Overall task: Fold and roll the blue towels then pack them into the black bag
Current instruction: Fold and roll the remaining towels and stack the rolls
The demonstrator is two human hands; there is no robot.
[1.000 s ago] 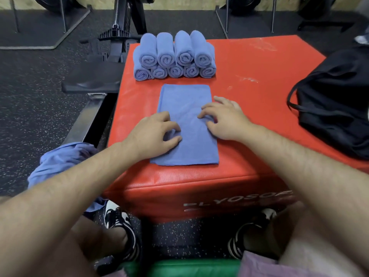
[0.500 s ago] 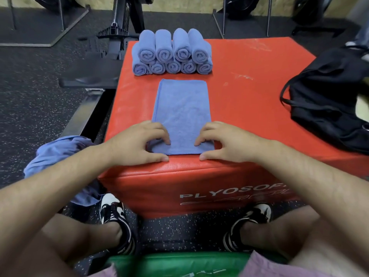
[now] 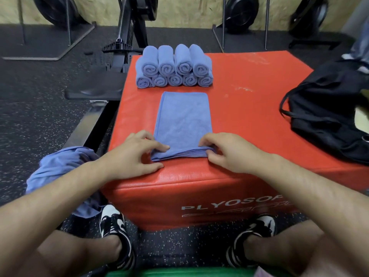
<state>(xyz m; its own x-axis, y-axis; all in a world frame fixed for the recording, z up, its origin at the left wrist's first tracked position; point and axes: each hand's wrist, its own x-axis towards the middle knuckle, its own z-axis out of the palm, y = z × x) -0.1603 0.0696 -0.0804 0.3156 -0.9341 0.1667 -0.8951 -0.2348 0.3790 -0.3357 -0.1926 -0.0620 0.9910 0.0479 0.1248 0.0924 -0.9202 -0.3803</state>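
Soft and floppy, the folded towel [image 3: 183,118] stretches along the bench [image 3: 249,120] away from the left grip [image 3: 135,154] and right grip [image 3: 225,150] — each pinching a near corner, probably the best hold for rolling.

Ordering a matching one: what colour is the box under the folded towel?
The box is red, with white lettering on its front; head view.

both bare forearms stretched forward from the lower corners, palms down. the left hand [image 3: 137,154] curled its fingers onto the near left corner of the towel [image 3: 183,120], thumb laid out apart below it. the right hand [image 3: 229,152] pinched the near right corner between bent fingers and thumb.
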